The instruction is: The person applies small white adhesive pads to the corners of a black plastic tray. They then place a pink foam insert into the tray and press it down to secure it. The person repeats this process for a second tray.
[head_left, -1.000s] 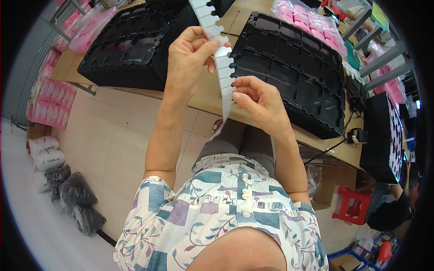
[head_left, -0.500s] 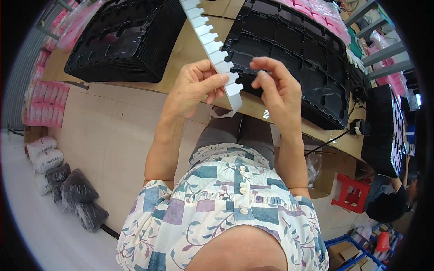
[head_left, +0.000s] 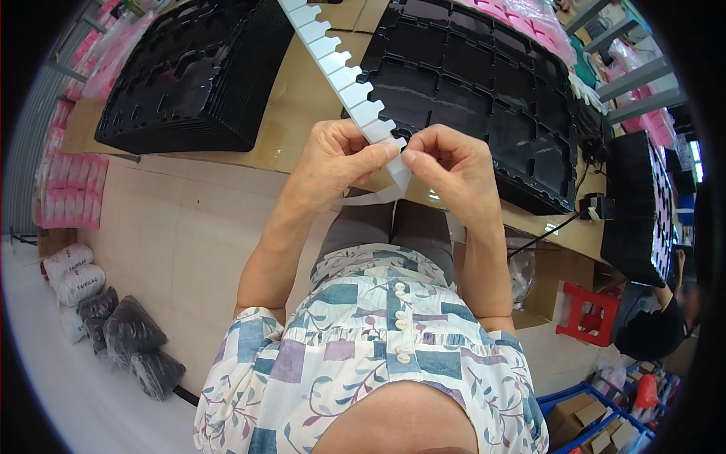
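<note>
Both hands are raised above the near edge of the brown cardboard-covered tabletop (head_left: 302, 98), meeting at the lower end of a long white toothed plastic strip (head_left: 349, 79). My left hand (head_left: 333, 155) has its grip clenched on the strip, thumb and forefinger pinching the edge just above the bottom end; my right hand (head_left: 450, 163) pinches the same end from the other side, fingertips nearly touching those of the left. The strip's long axis runs diagonally, from my fingertips up and leftward, away from me, out past the top of the view. Neither hand is clearly nearer; both sit at the near end. The strip is flat and stiff-looking, with square notches along one edge. A thin pale ribbon (head_left: 374, 198) curls below the hands. Black moulded plastic trays lie on either side, a stack left (head_left: 189, 68) and one right (head_left: 484, 91).
</note>
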Demonstrator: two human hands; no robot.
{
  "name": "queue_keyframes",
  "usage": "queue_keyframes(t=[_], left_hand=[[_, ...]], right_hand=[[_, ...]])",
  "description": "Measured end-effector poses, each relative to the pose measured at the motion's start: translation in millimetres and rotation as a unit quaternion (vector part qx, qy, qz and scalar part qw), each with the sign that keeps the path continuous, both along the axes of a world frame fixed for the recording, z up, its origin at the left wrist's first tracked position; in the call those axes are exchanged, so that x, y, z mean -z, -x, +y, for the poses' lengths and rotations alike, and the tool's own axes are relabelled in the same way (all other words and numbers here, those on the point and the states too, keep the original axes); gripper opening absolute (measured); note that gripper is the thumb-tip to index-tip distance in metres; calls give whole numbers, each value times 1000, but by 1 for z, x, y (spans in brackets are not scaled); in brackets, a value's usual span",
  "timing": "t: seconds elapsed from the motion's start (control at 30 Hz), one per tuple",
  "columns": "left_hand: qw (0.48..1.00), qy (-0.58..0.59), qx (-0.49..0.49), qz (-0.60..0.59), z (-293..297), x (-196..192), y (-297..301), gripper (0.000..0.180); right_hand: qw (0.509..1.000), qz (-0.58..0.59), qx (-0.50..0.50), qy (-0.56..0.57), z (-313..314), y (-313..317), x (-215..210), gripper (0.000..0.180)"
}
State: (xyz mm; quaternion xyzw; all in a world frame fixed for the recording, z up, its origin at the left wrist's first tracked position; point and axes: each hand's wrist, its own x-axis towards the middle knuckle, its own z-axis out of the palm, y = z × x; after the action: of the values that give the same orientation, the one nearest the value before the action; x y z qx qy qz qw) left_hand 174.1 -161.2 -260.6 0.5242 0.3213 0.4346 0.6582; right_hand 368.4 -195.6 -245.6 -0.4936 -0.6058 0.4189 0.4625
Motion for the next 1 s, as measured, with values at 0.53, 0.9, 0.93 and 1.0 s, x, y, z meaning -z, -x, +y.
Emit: queue_keyframes(t=[0.53,0.9,0.93,1.0], left_hand=[[931,-288,-170,145,13,21,17,10],[911,-320,-166,198,17,34,20,18],[908,-329,-166,199,17,34,19,18],[916,-312,-158,197,14,32,20,10]], right_hand=[[976,-196,-21,-92,52,-30,-40,15],[925,-341,-165,-42,117,-8,-29,20],[917,-362,-155,-64,117,-6,-26,20],[899,-402,-133,-107,113,-3,-18,21]])
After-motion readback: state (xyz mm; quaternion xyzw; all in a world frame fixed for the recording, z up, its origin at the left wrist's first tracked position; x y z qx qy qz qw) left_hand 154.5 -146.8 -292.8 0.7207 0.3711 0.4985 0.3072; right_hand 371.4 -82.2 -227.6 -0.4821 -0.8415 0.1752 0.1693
